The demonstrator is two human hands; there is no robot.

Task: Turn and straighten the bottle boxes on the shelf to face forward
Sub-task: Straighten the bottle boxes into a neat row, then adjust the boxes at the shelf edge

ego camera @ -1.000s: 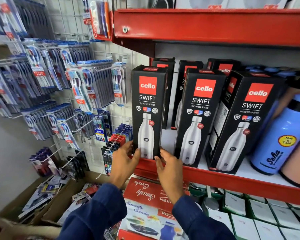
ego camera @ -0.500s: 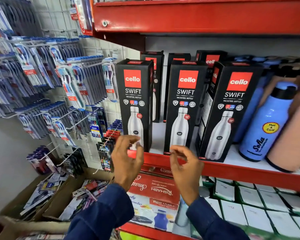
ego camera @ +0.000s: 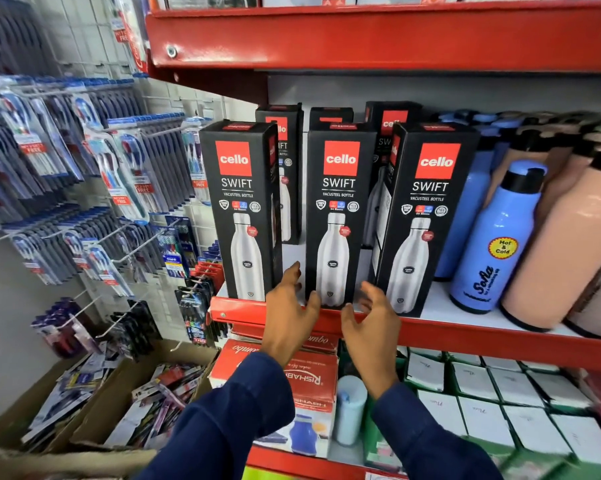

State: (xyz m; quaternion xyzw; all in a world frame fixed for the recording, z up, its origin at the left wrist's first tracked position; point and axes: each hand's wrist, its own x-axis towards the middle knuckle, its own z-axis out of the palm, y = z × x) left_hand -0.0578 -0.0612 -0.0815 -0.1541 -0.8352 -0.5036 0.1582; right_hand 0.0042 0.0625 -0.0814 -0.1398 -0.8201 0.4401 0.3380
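Observation:
Three black Cello Swift bottle boxes stand in the front row on the red shelf (ego camera: 465,336). The left box (ego camera: 238,209) and the middle box (ego camera: 338,216) face forward. The right box (ego camera: 427,220) is turned slightly, showing its left side. More black boxes (ego camera: 285,140) stand behind them. My left hand (ego camera: 290,311) is at the lower left corner of the middle box, fingers spread. My right hand (ego camera: 371,320) is at its lower right corner, fingers spread, holding nothing. Whether the fingers touch the box is unclear.
Blue bottles (ego camera: 493,244) and peach bottles (ego camera: 562,244) stand to the right on the same shelf. Toothbrush packs (ego camera: 84,161) hang on a wire rack at left. A red Rishabh box (ego camera: 292,386) and white-green boxes (ego camera: 499,410) fill the shelf below. Cardboard bins (ego camera: 101,403) sit lower left.
Both hands let go of the left box and moved right to the base of the middle box. The view also shifted toward the right.

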